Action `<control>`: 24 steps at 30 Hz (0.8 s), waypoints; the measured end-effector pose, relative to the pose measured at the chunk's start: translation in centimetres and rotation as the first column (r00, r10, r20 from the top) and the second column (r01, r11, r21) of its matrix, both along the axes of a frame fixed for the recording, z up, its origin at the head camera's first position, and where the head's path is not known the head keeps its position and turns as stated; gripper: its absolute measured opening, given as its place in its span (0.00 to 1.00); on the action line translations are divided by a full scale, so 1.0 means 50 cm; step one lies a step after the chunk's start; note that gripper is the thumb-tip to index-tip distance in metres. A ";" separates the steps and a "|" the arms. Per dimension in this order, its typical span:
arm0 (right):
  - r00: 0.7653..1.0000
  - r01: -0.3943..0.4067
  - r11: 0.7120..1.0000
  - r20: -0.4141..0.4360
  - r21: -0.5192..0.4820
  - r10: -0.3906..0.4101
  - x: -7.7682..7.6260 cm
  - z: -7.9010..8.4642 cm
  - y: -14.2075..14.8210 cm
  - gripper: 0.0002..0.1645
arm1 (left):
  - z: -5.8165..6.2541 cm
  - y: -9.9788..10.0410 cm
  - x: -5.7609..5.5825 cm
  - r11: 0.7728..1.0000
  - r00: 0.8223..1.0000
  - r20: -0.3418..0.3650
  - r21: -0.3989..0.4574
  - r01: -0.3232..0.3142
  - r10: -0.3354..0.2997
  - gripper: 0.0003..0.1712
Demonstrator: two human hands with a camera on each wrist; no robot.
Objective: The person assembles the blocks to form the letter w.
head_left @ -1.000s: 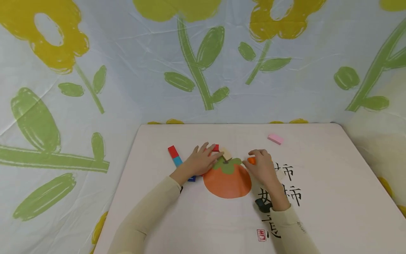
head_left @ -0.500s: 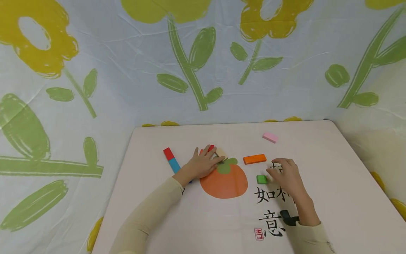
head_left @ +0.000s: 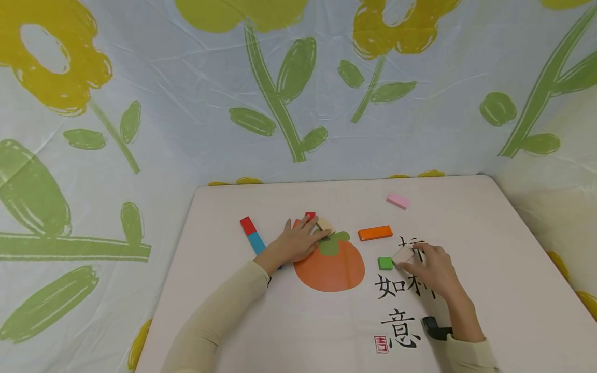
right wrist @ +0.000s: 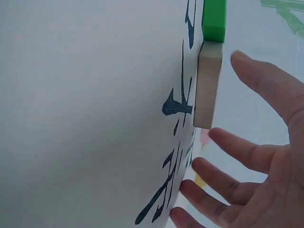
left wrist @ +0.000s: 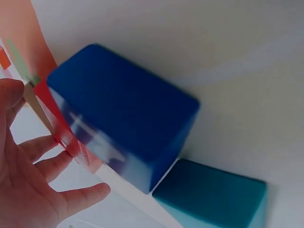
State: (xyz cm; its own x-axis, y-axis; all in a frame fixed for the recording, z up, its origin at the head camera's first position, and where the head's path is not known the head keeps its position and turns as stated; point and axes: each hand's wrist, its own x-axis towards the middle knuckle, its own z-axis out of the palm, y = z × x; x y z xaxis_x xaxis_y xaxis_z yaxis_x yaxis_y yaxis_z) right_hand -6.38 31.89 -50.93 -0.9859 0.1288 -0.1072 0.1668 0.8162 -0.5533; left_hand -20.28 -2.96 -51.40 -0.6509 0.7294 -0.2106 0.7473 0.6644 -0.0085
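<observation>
My left hand (head_left: 295,244) lies with fingers spread over a red block (head_left: 310,215) and beside a beige block (head_left: 325,224). In the left wrist view its fingertips meet the red block's side, partly hidden behind a dark blue block (left wrist: 123,95). Around a pale wooden block (head_left: 403,254), my right hand (head_left: 436,270) holds its thumb and fingers apart. The right wrist view shows the thumb off the block and the index fingertip close to its end; contact there is unclear. A green block (head_left: 385,263) adjoins the wooden one.
An orange block (head_left: 375,233) lies beyond the green one, with a pink block (head_left: 398,201) farther back. Left of my left hand, a red block (head_left: 249,226) and a light blue block (head_left: 257,242) form a line. The white tabletop carries a printed persimmon (head_left: 329,269) and black characters.
My right hand has left the orange block and moved right and nearer to me, to the wooden block. Orange, green and wooden blocks are now uncovered. The left hand stays in place.
</observation>
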 end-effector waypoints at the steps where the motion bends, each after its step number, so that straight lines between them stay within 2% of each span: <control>1: 1.000 0.006 1.000 0.023 0.009 -0.006 0.001 0.000 -0.001 0.47 | 0.000 0.000 0.000 1.000 1.000 0.002 0.003 -0.001 0.001 0.30; 4: 0.998 0.019 0.999 0.067 0.032 -0.021 0.001 0.003 -0.002 0.49 | -0.001 0.001 0.000 1.000 1.000 0.003 0.012 -0.002 0.002 0.30; 7: 0.997 0.023 0.999 0.076 0.048 -0.027 0.001 0.004 -0.006 0.49 | -0.003 0.002 0.000 1.000 1.000 0.003 0.020 -0.006 0.005 0.31; 17: 1.000 0.008 0.994 0.007 0.112 -0.009 0.004 -0.003 -0.012 0.44 | -0.008 -0.002 0.003 1.000 1.000 0.002 0.031 -0.006 0.005 0.32; 24: 1.000 0.011 0.994 0.014 0.105 -0.012 0.005 -0.005 -0.014 0.43 | -0.009 -0.006 0.003 1.000 1.000 -0.016 0.023 0.013 -0.012 0.34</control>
